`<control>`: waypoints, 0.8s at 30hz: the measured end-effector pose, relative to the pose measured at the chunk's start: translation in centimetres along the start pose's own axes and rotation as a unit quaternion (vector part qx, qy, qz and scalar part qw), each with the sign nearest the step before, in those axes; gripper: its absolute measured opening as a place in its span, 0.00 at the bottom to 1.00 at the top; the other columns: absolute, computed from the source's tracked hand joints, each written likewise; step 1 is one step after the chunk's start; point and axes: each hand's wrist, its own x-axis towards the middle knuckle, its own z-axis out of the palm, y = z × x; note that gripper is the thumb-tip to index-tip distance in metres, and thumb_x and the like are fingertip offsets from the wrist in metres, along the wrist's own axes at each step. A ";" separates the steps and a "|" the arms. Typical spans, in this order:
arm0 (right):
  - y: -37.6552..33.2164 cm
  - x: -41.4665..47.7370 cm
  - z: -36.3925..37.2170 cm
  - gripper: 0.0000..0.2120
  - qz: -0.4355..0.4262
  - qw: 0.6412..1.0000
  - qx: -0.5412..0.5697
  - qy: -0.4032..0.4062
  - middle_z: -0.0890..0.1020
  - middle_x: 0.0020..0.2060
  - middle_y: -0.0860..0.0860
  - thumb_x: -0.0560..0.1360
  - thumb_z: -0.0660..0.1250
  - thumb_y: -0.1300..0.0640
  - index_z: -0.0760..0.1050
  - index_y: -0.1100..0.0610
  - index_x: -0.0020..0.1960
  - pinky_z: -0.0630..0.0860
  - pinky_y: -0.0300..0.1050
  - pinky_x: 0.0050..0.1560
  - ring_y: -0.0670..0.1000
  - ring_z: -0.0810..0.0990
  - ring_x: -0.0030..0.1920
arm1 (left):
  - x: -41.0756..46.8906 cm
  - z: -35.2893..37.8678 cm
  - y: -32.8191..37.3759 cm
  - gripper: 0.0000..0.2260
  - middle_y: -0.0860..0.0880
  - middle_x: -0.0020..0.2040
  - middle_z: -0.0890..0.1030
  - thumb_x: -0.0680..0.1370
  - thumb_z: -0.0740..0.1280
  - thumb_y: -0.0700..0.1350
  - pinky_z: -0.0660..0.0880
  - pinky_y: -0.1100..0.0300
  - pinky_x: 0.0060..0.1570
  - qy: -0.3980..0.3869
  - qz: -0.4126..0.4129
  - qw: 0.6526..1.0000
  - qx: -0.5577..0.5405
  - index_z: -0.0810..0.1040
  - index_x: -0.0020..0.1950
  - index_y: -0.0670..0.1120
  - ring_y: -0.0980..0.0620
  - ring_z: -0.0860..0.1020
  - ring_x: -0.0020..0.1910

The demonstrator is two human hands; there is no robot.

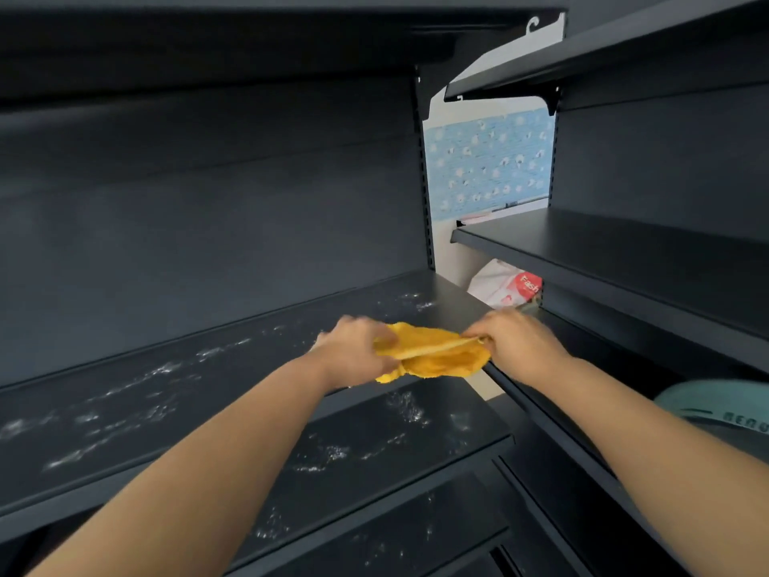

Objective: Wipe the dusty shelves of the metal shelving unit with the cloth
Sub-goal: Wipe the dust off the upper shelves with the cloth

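Holding cloth, seemingly soft, light, floppy: my left hand and right hand pinch its opposite ends with curled fingers, above the dusty shelf.

Fuzzy yellow cloth; matt black metal shelf streaked with white dust; glossy plastic bag

Likely a shop: black metal gondola shelving (slotted uprights, bracketed shelves).

Head view, angled down, shelves close
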 end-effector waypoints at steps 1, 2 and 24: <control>0.4 0.6 -0.1 0.19 -0.002 1.000 0.013 0.012 0.80 0.49 0.52 0.75 0.60 0.64 0.81 0.45 0.55 0.76 0.50 0.46 0.56 0.77 0.52 | 0.4 -0.1 0.4 0.22 0.56 0.72 0.67 0.75 0.66 0.58 0.61 0.45 0.70 0.054 0.016 0.998 0.011 0.70 0.69 0.62 0.50 0.62 0.73; 0.8 1.3 -0.2 0.17 -0.006 0.999 0.021 0.026 0.80 0.48 0.53 0.75 0.60 0.63 0.82 0.46 0.55 0.76 0.50 0.46 0.56 0.76 0.52 | 0.9 0.0 0.8 0.22 0.57 0.75 0.64 0.77 0.63 0.60 0.57 0.44 0.72 0.075 0.043 0.996 0.027 0.67 0.71 0.63 0.51 0.58 0.74; 4.8 8.4 2.9 0.21 0.018 0.997 0.021 -0.078 0.80 0.57 0.55 0.76 0.61 0.63 0.70 0.54 0.68 0.78 0.50 0.50 0.58 0.78 0.55 | 6.7 4.6 2.5 0.20 0.60 0.77 0.56 0.82 0.52 0.59 0.45 0.46 0.74 -0.053 0.025 0.998 0.021 0.60 0.75 0.64 0.53 0.50 0.77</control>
